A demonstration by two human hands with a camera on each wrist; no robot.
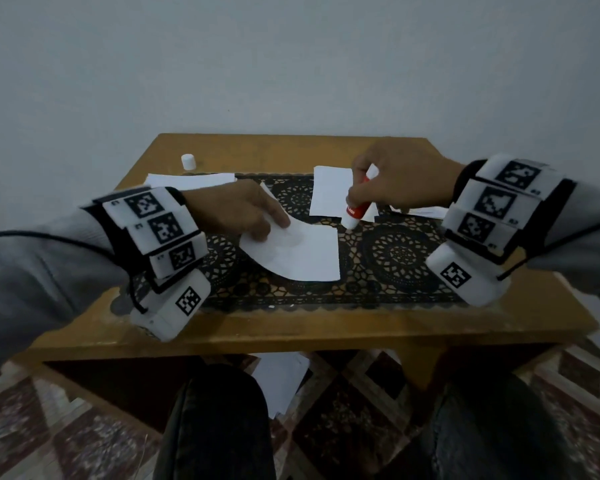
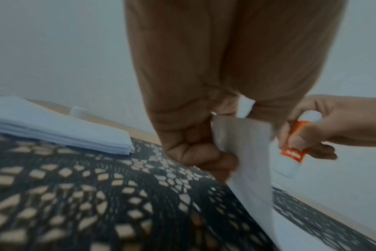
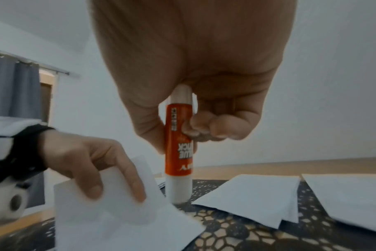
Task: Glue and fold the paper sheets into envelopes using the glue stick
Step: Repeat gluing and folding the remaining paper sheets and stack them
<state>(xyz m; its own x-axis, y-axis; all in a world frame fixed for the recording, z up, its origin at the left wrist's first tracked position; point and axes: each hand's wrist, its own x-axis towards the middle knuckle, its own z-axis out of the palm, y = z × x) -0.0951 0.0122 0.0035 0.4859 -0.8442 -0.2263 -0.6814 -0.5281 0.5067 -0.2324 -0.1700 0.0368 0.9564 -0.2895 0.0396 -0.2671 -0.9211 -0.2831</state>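
While uncapped, orange-labelled glue stick gripped in right hand; white paper sheet pinched by left hand; gluing, folding pending.

Between my left hand and my right hand the lifted sheet blocks the way. Folded papers crowd the counter behind; the stack and cap stand far left.

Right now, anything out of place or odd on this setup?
Yes: white paper sheets lie on the floor under the table, away from the stack. The glue cap stands off alone, far from the glue stick.
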